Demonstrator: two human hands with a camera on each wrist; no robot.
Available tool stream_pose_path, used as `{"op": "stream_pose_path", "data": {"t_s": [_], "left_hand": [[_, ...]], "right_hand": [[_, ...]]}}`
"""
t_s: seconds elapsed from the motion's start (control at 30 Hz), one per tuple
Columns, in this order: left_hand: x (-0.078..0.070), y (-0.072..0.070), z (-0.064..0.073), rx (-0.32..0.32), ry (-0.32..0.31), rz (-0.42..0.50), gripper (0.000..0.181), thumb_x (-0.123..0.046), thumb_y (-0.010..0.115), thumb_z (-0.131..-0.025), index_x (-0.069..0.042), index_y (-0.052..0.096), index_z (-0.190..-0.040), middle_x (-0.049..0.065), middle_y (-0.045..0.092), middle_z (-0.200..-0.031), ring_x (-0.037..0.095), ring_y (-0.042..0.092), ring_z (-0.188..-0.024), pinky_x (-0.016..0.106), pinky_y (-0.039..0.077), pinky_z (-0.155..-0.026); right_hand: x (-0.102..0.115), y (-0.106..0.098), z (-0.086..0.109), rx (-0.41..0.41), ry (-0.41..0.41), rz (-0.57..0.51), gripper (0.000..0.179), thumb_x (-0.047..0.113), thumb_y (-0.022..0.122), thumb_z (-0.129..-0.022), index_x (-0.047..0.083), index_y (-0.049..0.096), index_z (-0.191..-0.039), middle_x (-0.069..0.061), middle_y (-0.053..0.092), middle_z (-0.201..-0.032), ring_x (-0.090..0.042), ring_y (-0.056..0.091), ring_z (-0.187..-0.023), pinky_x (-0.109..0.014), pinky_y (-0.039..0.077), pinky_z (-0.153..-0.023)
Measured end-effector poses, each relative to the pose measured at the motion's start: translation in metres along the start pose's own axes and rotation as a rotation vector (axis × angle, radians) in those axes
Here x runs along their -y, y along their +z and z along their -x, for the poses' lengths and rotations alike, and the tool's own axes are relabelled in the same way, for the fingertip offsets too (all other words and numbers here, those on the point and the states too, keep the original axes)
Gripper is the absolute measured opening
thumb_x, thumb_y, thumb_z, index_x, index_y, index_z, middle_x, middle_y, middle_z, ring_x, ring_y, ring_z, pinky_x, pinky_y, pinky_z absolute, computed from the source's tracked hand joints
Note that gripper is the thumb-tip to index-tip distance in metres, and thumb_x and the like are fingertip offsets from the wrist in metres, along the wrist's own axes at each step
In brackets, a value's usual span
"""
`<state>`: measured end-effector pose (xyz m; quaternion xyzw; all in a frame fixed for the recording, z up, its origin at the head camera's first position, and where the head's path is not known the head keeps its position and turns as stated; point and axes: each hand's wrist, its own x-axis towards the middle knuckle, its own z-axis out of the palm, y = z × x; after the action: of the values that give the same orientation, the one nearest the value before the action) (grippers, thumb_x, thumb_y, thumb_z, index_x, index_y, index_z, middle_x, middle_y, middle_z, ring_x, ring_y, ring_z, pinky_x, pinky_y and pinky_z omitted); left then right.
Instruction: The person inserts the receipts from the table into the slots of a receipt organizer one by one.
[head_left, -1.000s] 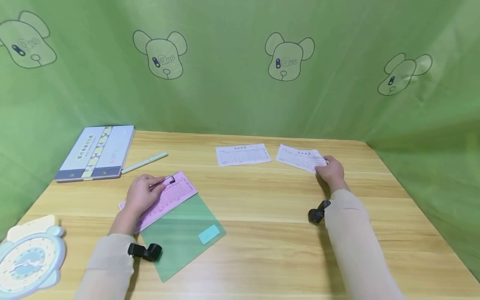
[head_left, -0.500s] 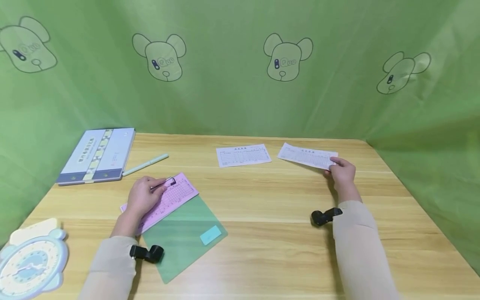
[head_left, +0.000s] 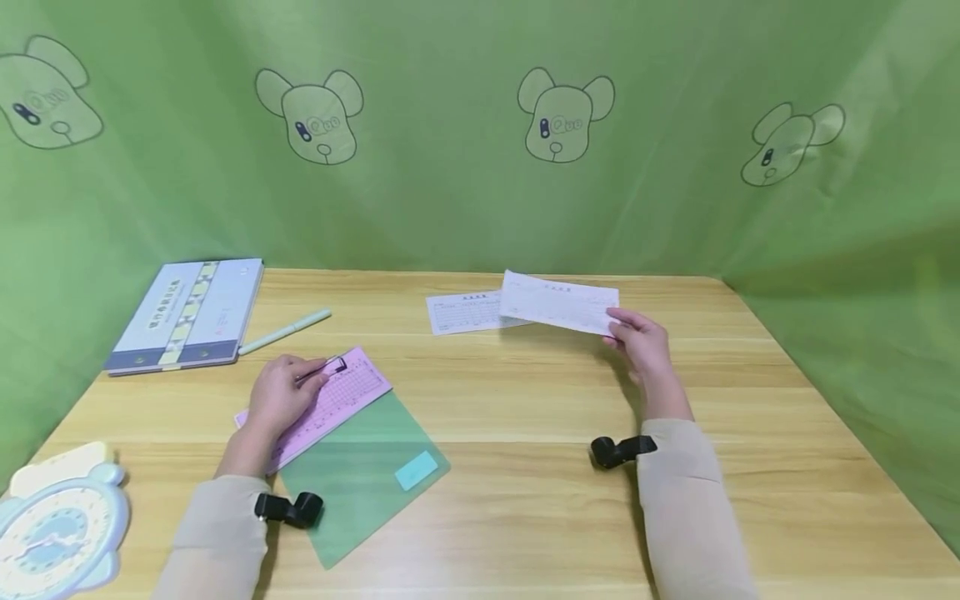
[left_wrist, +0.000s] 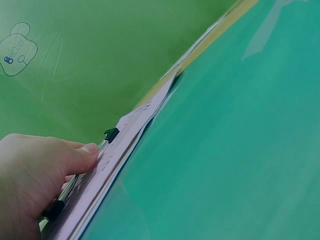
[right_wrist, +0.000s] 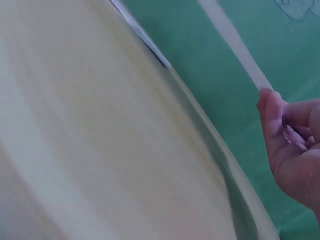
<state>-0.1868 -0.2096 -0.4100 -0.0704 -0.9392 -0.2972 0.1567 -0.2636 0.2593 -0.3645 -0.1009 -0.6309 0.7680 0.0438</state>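
My left hand (head_left: 283,398) pinches the metal clip (head_left: 341,364) at the upper edge of a green clipboard (head_left: 367,479). Beneath the clip lies a pink printed form (head_left: 347,402) with a grid. The left wrist view shows the thumb and fingers on the clip between its black ends (left_wrist: 111,134). My right hand (head_left: 641,348) grips the right end of a white printed form (head_left: 561,302), raised above the table. In the right wrist view this form (right_wrist: 235,42) appears nearly edge-on. Another white form (head_left: 459,313) lies flat, its right part covered by the raised one.
A light blue notebook (head_left: 191,312) lies at the back left, with a pale green pen (head_left: 285,332) beside it. A toy clock (head_left: 56,537) rests at the front left. Green printed cloth (head_left: 450,192) stands behind the wooden table (head_left: 525,467).
My right hand has lifted its white form off the table, first rightward, then left until it overlaps the other white form in view. My left hand stays on the clip.
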Motion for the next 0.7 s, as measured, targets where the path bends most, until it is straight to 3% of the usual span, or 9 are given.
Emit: {"op": "stream_pose_path", "data": {"t_s": [0.17,0.33,0.53,0.7], "left_hand": [[0.0,0.0,0.0,0.001,-0.004,0.0,0.028,-0.016,0.061,-0.08,-0.002,0.062,-0.104,0.016,0.055,-0.088,0.031,0.049,-0.082,0.044,0.036,-0.073],[0.0,-0.001,0.0,0.012,-0.021,-0.005,0.028,-0.015,0.06,-0.08,-0.002,0.061,-0.105,0.017,0.055,-0.089,0.031,0.048,-0.083,0.044,0.036,-0.073],[0.0,-0.001,0.001,0.035,-0.035,-0.004,0.028,-0.015,0.059,-0.081,-0.002,0.061,-0.106,0.017,0.054,-0.091,0.032,0.048,-0.084,0.044,0.036,-0.074],[-0.001,0.0,0.001,0.031,-0.041,0.0,0.028,-0.015,0.06,-0.08,-0.002,0.061,-0.105,0.018,0.054,-0.091,0.032,0.048,-0.084,0.045,0.036,-0.074]], "right_hand": [[-0.008,0.022,0.006,0.197,0.036,0.055,0.039,-0.013,0.046,-0.081,-0.007,0.044,-0.119,-0.009,0.048,-0.094,-0.011,0.056,-0.064,-0.019,0.047,-0.066],[-0.017,0.048,0.012,0.369,0.074,0.16,0.042,-0.013,0.045,-0.081,-0.009,0.039,-0.122,-0.013,0.045,-0.11,-0.012,0.055,-0.072,-0.023,0.046,-0.073],[-0.026,0.08,0.022,0.479,0.098,0.234,0.038,-0.013,0.048,-0.079,-0.01,0.045,-0.116,-0.021,0.046,-0.115,-0.017,0.057,-0.079,-0.028,0.046,-0.075],[-0.035,0.104,0.031,0.542,0.115,0.28,0.032,-0.011,0.052,-0.078,-0.01,0.051,-0.11,-0.02,0.055,-0.105,-0.019,0.059,-0.075,-0.029,0.048,-0.069]]}}
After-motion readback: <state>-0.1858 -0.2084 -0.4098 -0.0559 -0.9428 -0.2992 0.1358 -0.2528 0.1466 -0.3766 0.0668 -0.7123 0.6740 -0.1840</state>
